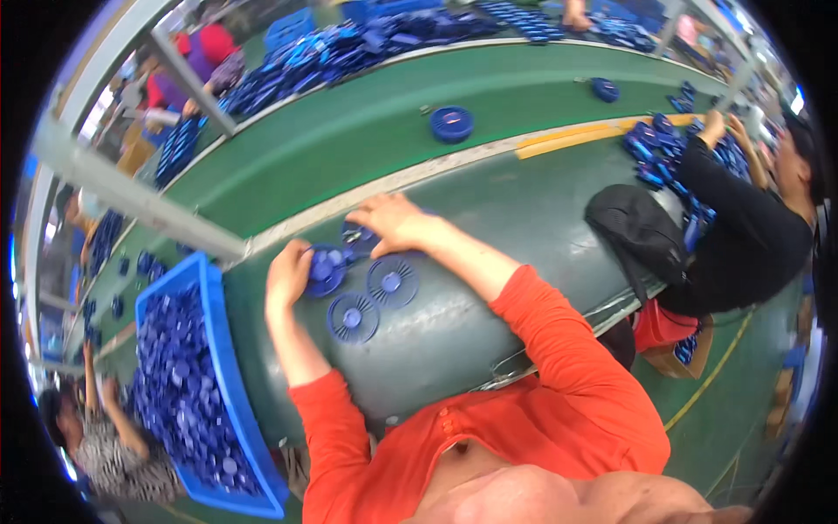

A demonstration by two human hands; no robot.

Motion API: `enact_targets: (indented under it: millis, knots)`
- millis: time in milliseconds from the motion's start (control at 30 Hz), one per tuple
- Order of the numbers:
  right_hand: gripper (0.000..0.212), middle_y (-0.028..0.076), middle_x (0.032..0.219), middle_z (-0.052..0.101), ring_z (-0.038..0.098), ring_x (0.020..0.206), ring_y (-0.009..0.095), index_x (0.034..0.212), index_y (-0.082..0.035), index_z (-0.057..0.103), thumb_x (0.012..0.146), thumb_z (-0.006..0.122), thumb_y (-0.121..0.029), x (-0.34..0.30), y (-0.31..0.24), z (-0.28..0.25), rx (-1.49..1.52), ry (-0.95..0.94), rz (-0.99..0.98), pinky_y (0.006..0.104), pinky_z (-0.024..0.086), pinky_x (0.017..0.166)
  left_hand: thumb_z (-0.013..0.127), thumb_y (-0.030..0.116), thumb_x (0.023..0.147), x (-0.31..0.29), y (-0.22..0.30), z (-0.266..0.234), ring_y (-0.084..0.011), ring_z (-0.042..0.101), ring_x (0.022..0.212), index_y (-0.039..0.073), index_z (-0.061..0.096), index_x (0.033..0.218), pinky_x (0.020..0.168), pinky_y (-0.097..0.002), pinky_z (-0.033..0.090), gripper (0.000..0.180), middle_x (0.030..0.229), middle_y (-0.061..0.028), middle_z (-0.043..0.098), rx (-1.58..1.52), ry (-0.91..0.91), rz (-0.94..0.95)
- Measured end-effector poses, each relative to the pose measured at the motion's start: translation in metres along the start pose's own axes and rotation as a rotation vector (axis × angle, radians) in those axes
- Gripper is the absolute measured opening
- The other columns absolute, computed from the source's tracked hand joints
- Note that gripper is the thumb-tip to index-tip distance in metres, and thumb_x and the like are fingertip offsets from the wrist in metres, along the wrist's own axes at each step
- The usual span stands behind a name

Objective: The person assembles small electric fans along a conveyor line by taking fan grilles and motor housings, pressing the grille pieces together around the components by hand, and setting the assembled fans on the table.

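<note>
My left hand (288, 275) pinches the left rim of a blue round fan part (326, 271) with a raised hub, on the dark green work surface. Over the upper side of a second blue round part (358, 237), my right hand (394, 223) is curved, thumb and fingers on either side of it. That part is partly hidden by the hand. Just below the two parts lie a blue round fan grille (353, 318) and another blue grille (392, 282), flat and side by side, touched by neither hand.
A blue crate (229, 367) full of small blue parts stands at the left. Beyond a pale rail runs a green conveyor (332, 166) carrying a blue round piece (451, 124). To the right lie a black bag (635, 229) and piled blue parts, beside a co-worker in black (742, 236).
</note>
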State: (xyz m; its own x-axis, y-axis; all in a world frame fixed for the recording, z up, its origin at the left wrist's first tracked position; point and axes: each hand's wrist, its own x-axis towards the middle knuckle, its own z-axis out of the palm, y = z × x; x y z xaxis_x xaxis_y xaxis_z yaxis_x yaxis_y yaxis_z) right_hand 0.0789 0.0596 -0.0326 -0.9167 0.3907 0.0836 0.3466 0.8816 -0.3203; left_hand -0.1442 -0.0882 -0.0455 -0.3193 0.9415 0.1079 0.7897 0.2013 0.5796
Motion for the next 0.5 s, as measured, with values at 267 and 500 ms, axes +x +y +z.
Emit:
enact_targets:
  millis: [267,500]
  knots:
    - [0.041,0.018,0.103,0.067,0.064,0.097,0.029,0.106,-0.002,0.066,0.079,0.064,-0.032,-0.003,0.021,-0.018,0.498,0.108,-0.043,0.0345,0.048,0.088,0.047,0.014,0.095,0.014,-0.006,-0.006,-0.0227,0.057,0.107,0.001,0.054,0.124,0.09,-0.0353,0.047,0.033,0.118,-0.0128,0.059,-0.719,0.34,-0.202]
    - [0.033,0.016,0.087,0.068,0.066,0.083,0.031,0.097,-0.004,0.068,0.082,0.064,-0.033,0.0,0.037,-0.011,0.557,0.293,-0.077,0.0384,0.051,0.075,0.056,0.005,0.087,0.04,0.007,0.042,-0.026,0.059,0.107,0.001,0.052,0.121,0.09,-0.0415,0.05,0.034,0.12,-0.0117,0.058,-1.69,0.1,-0.146]
